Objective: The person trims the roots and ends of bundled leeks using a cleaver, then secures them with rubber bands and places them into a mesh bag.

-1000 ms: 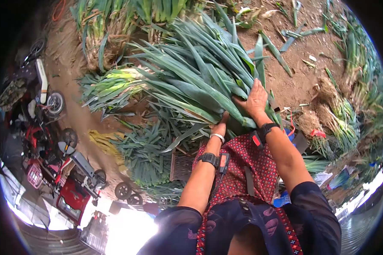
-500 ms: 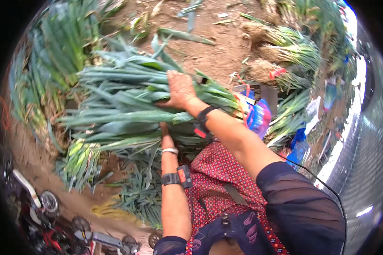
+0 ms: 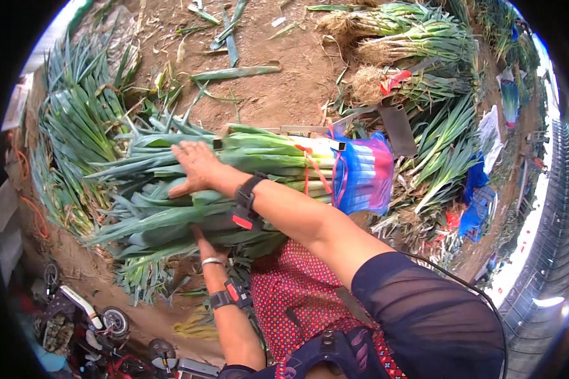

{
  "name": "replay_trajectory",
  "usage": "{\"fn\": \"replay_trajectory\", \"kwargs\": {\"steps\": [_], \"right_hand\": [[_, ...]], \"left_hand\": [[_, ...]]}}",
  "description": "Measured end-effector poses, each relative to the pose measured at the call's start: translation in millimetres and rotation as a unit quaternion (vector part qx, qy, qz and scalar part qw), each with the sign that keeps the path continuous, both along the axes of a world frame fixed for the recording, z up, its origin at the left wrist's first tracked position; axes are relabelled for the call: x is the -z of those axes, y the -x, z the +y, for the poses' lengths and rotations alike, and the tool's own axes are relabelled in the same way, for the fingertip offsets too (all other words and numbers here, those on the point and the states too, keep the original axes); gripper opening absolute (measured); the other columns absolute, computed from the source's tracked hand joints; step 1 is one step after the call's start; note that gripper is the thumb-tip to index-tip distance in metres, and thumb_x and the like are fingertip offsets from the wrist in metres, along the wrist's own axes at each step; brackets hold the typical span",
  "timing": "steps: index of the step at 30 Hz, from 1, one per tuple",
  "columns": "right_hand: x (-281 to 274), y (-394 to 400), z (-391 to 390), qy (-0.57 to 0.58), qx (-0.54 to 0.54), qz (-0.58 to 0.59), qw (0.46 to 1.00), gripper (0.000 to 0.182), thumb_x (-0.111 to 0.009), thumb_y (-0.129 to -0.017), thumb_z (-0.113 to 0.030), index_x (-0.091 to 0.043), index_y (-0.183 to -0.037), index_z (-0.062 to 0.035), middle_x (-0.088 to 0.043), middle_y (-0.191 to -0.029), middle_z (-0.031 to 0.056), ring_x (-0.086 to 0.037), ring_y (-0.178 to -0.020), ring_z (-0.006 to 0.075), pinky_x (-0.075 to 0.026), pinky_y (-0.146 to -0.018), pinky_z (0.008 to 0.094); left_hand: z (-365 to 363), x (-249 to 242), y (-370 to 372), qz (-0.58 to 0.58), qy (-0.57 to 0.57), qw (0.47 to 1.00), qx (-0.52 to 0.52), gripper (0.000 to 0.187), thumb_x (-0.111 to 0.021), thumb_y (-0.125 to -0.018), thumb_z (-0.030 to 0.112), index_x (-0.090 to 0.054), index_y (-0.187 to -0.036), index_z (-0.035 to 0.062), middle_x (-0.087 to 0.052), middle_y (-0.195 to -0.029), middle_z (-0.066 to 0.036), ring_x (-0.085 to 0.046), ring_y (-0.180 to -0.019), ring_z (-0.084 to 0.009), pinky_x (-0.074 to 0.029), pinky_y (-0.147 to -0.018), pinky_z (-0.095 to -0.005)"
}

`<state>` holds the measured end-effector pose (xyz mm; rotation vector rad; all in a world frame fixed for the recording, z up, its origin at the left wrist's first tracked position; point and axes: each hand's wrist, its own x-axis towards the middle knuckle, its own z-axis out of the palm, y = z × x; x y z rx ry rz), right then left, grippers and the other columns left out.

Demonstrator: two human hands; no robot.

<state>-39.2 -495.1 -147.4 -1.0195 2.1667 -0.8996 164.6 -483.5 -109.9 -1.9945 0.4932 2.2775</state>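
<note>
A thick bundle of leeks [image 3: 259,146] lies across in front of me, its green leaves fanning to the left. Its pale ends sit in a blue and red plastic bag [image 3: 364,174], with an orange-red tie [image 3: 308,165] around the stalks. My right hand [image 3: 197,168] rests on top of the leaves, thumb and fingers spread. Low on the near side, my left hand [image 3: 207,245] reaches in under the leaves, and its fingers are mostly hidden there.
More leeks [image 3: 76,126] are heaped at the left. Rooted bunches [image 3: 417,44] lie at the upper right. Loose leaves [image 3: 237,72] are scattered on the dirt ground [image 3: 278,101]. At the lower left are wheeled vehicles [image 3: 114,321], and a ridged dark surface [image 3: 544,303] runs along the right.
My right hand has slid left along the bundle, toward the leaf ends. The left hand has moved left and down. The bagged end and tie now show more fully as the view shifted.
</note>
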Motion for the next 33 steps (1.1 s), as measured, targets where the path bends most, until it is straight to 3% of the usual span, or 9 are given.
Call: {"fn": "replay_trajectory", "kwargs": {"steps": [4,7,9,14,16,22,27,29,33], "right_hand": [[-88,63,95,0.256,0.055,-0.065,0.963,0.056,-0.068,-0.073,-0.035,-0.053,-0.114,-0.0008,-0.058,-0.108,0.0175,-0.054,-0.103,0.03,-0.043,-0.089,0.0377],[-75,126,212,0.246,0.155,-0.075,0.954,0.026,-0.064,-0.079,-0.02,-0.062,-0.101,-0.0047,-0.064,-0.091,0.0127,-0.062,-0.085,0.0247,-0.048,-0.077,0.033],[-14,173,307,0.088,0.206,0.068,0.972,0.027,-0.058,-0.085,-0.024,-0.061,-0.103,-0.0053,-0.064,-0.09,0.0137,-0.062,-0.08,0.0232,-0.049,-0.072,0.0326],[94,269,513,-0.194,0.418,-0.011,0.888,0.04,-0.05,-0.084,-0.039,-0.061,-0.103,-0.0051,-0.063,-0.097,0.0197,-0.061,-0.093,0.0299,-0.046,-0.082,0.0358],[126,294,561,-0.22,0.41,0.033,0.885,0.044,-0.051,-0.084,-0.04,-0.06,-0.104,-0.0016,-0.063,-0.097,0.0201,-0.06,-0.097,0.0309,-0.045,-0.084,0.0365],[242,369,613,-0.113,0.58,-0.056,0.804,0.031,-0.052,-0.085,-0.037,-0.056,-0.076,-0.0064,-0.047,-0.055,0.0003,-0.047,-0.046,0.0113,-0.035,-0.041,0.0237],[251,408,603,-0.151,0.594,-0.006,0.79,0.057,-0.051,-0.078,-0.061,-0.061,-0.073,-0.0052,-0.059,-0.064,0.0078,-0.055,-0.054,0.0161,-0.041,-0.047,0.0325],[193,400,562,-0.126,0.607,-0.074,0.781,0.08,-0.062,-0.074,-0.053,-0.05,-0.111,0.0171,-0.057,-0.112,0.025,-0.058,-0.1,0.0267,-0.042,-0.089,0.0365],[270,451,607,-0.197,0.565,-0.043,0.8,0.084,-0.065,-0.067,-0.06,-0.053,-0.109,0.0119,-0.054,-0.113,0.0218,-0.055,-0.099,0.0263,-0.042,-0.087,0.0332]], "left_hand": [[23,-15,-10,-0.141,0.068,0.985,-0.071,0.094,-0.055,-0.062,0.078,-0.04,-0.132,0.0168,-0.043,-0.133,-0.009,-0.036,-0.122,-0.0293,-0.032,-0.096,-0.053],[45,-23,-6,-0.136,0.178,0.971,-0.085,0.091,-0.06,-0.062,0.074,-0.044,-0.128,0.0136,-0.046,-0.129,-0.009,-0.041,-0.117,-0.0276,-0.036,-0.092,-0.0501],[58,-20,7,-0.142,0.241,0.958,-0.068,0.09,-0.063,-0.064,0.07,-0.045,-0.125,0.0064,-0.051,-0.123,-0.011,-0.048,-0.108,-0.0274,-0.04,-0.088,-0.0457],[58,18,34,-0.274,0.339,0.899,0.035,0.095,-0.063,-0.068,0.066,-0.046,-0.116,-0.0142,-0.054,-0.115,-0.017,-0.055,-0.093,-0.0269,-0.045,-0.085,-0.0395],[52,24,27,-0.282,0.338,0.897,0.043,0.099,-0.062,-0.067,0.068,-0.045,-0.118,-0.0153,-0.054,-0.115,-0.017,-0.055,-0.094,-0.0274,-0.044,-0.086,-0.0389],[48,31,17,-0.377,0.351,0.851,0.104,0.107,-0.056,-0.065,0.075,-0.045,-0.118,-0.0173,-0.054,-0.117,-0.018,-0.055,-0.096,-0.0267,-0.044,-0.087,-0.0362],[63,20,28,-0.32,0.349,0.872,0.127,0.095,-0.047,-0.074,0.073,-0.037,-0.13,-0.0025,-0.045,-0.129,-0.011,-0.047,-0.11,-0.027,-0.039,-0.093,-0.0382],[58,24,20,-0.337,0.357,0.859,0.148,0.084,-0.039,-0.081,0.068,-0.03,-0.14,0.0079,-0.038,-0.137,-0.008,-0.041,-0.119,-0.0264,-0.035,-0.098,-0.0385],[29,53,-37,-0.258,0.373,0.881,0.131,0.08,-0.04,-0.083,0.066,-0.029,-0.14,0.0109,-0.038,-0.137,-0.007,-0.041,-0.12,-0.028,-0.033,-0.1,-0.0419]]}}
